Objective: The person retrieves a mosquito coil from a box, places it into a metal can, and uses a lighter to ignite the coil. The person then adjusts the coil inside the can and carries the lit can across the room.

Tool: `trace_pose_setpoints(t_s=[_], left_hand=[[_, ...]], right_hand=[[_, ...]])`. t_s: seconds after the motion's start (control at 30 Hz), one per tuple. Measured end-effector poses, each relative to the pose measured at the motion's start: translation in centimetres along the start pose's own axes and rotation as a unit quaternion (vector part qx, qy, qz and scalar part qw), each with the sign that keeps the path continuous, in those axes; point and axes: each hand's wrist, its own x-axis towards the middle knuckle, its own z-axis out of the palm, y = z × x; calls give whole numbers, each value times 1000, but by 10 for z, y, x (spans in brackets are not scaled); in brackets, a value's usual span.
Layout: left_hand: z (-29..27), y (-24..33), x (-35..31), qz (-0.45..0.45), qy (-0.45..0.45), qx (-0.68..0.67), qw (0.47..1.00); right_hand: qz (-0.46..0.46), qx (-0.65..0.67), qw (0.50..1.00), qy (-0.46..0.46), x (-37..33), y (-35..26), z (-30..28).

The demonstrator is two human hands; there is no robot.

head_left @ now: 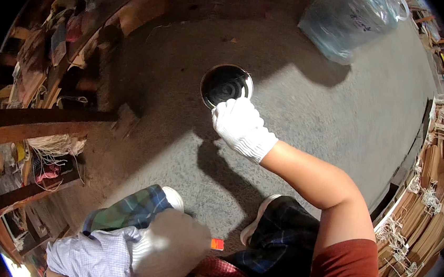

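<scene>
My right hand (240, 125), in a white knit glove, reaches forward with its fingers closed on the near rim of a round tin (203, 88). Inside the tin is a dark spiral that looks like a mosquito coil (228, 89). Whether the tin rests on the floor or is held off it, I cannot tell. Close to my lap, my left hand (175, 248) is also gloved in white and is blurred. It looks closed, with a small orange-red object (217, 244) sticking out at its right side; its kind is unclear.
Grey concrete floor (306, 146) lies ahead, partly in shadow. Wooden shelving (49, 123) with scraps and string stands at left. A translucent plastic bag (343, 25) sits at the far right. Along the right are stacked brown sheets (430, 172) tied with white string.
</scene>
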Motion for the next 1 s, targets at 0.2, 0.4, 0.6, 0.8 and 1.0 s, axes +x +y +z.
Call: trace_pose_setpoints(t_s=[0.2,0.4,0.6,0.8,1.0], left_hand=[[7,0,4,-13,9,28,999],[8,-2,11,-11,-20,16,1000],[3,-5,15,-17,-62,3,998],[27,-4,16,-55,-34,-34,997],[5,2,26,-18,-111,20,993]], right_hand=[[6,18,999,-40,7,4,2],[8,0,1000,-16,8,10,10],[-104,0,992,-71,4,-3,-16],[-235,-22,967,-93,-33,-11,0],[-228,-15,952,-204,-45,-7,3]])
